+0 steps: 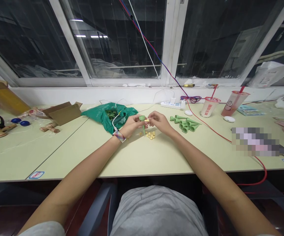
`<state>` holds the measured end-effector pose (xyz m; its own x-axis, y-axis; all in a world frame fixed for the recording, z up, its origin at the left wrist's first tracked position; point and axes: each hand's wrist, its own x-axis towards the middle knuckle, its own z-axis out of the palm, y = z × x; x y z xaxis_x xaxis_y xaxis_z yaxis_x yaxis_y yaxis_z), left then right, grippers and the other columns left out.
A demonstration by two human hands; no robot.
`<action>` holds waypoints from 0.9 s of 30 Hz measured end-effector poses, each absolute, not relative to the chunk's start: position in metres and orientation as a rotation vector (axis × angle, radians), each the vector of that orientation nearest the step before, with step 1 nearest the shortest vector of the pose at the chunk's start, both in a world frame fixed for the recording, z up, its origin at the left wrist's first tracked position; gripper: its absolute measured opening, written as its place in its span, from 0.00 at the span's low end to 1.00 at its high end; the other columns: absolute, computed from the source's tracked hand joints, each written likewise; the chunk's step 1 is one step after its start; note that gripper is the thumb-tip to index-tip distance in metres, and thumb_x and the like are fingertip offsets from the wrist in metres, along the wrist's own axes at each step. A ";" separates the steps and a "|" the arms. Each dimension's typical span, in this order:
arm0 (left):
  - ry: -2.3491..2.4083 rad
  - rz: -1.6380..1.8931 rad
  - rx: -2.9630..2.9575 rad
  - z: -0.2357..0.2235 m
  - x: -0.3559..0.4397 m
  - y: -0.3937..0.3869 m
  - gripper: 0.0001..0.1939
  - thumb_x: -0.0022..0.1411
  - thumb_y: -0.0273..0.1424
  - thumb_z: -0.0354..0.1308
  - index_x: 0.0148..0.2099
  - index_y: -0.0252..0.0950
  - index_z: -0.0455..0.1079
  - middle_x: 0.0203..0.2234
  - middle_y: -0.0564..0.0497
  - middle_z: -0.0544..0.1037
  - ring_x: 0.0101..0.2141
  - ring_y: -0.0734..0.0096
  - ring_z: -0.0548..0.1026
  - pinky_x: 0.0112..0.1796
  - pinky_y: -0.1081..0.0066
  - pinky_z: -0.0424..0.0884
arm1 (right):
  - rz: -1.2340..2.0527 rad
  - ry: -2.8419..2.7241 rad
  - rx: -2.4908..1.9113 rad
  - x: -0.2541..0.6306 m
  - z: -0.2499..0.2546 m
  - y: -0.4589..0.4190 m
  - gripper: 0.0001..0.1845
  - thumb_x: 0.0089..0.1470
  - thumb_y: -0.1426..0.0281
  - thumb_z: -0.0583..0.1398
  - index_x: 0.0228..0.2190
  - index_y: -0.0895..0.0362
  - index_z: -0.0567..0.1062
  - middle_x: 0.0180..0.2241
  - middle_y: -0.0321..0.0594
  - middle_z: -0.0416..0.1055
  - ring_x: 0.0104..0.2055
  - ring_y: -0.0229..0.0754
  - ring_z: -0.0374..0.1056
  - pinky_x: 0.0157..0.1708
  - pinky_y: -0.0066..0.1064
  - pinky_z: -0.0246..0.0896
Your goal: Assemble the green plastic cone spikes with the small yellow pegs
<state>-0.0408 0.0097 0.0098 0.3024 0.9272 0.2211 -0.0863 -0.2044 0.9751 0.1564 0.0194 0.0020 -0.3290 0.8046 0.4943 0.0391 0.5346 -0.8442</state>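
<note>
While the left hand [132, 126] curls closed around a slim green plastic cone-shaped piece [142, 118], the right hand [159, 122] meets it from the other side, its fingertips [148, 119] pinched on a small pale yellow piece [146, 120] at the green piece's wide upper end. The green piece stands nearly upright, slightly tilted, with its narrow tip pointing down towards the pale yellow-green desk [144, 160] and its top between the two hands. Exactly how the yellow piece meets the green one is hidden by the fingers.

Just below the hands, a small heap of pale yellow pieces [151, 135] lies on the desk, nearer the right hand than the left. Beyond the right hand, a cluster of matching green cone-shaped pieces [184, 124] lies on its side, with the narrow ends pointing in different directions. Beyond the left hand, a crumpled green plastic bag [109, 116] holds more green items, and a white cable [114, 121] trails from it. A beaded bracelet [119, 136] circles the left wrist. Farther back stand a white power strip [172, 105] and two plastic drink cups with red straws [210, 106], while an open cardboard box [62, 113] sits farther left.
</note>
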 end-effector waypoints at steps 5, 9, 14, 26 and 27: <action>0.836 1.140 1.451 0.011 -0.041 0.009 0.21 0.46 0.35 0.79 0.41 0.32 0.78 0.32 0.47 0.81 0.33 0.63 0.81 0.40 0.62 0.79 | 0.835 -1.808 -0.753 0.159 0.002 0.021 0.12 0.52 0.61 0.67 0.33 0.56 0.76 0.28 0.37 0.76 0.31 0.38 0.71 0.33 0.29 0.66; 0.826 1.149 1.429 0.010 -0.042 0.011 0.21 0.47 0.36 0.78 0.41 0.32 0.78 0.34 0.48 0.80 0.34 0.64 0.81 0.40 0.63 0.79 | 0.921 -1.794 -0.884 0.161 0.003 0.020 0.21 0.63 0.54 0.58 0.29 0.57 0.77 0.23 0.39 0.75 0.26 0.37 0.69 0.29 0.29 0.65; 0.835 1.150 1.431 0.010 -0.042 0.011 0.23 0.46 0.36 0.78 0.43 0.32 0.78 0.34 0.47 0.81 0.33 0.63 0.81 0.39 0.63 0.79 | 0.858 -1.810 -0.806 0.162 0.006 0.018 0.15 0.52 0.58 0.68 0.36 0.56 0.78 0.31 0.38 0.78 0.28 0.37 0.71 0.27 0.26 0.65; 0.843 1.128 1.452 0.011 -0.042 0.011 0.23 0.47 0.34 0.78 0.45 0.32 0.78 0.35 0.45 0.82 0.34 0.63 0.81 0.38 0.65 0.77 | 0.855 -1.815 -0.902 0.161 0.005 0.017 0.18 0.62 0.58 0.57 0.27 0.56 0.76 0.24 0.37 0.75 0.22 0.36 0.68 0.26 0.28 0.63; 0.838 1.127 1.458 0.010 -0.042 0.011 0.23 0.47 0.34 0.78 0.45 0.32 0.78 0.35 0.45 0.82 0.34 0.64 0.81 0.37 0.66 0.77 | 0.877 -1.808 -0.916 0.161 0.005 0.017 0.18 0.63 0.59 0.56 0.27 0.56 0.76 0.24 0.36 0.75 0.21 0.35 0.67 0.26 0.28 0.63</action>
<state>-0.0421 0.0108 0.0102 0.3083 0.9290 0.2046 -0.0716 -0.1918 0.9788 0.1611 0.0166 0.0048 -0.3210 0.8607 0.3951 0.2229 0.4741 -0.8518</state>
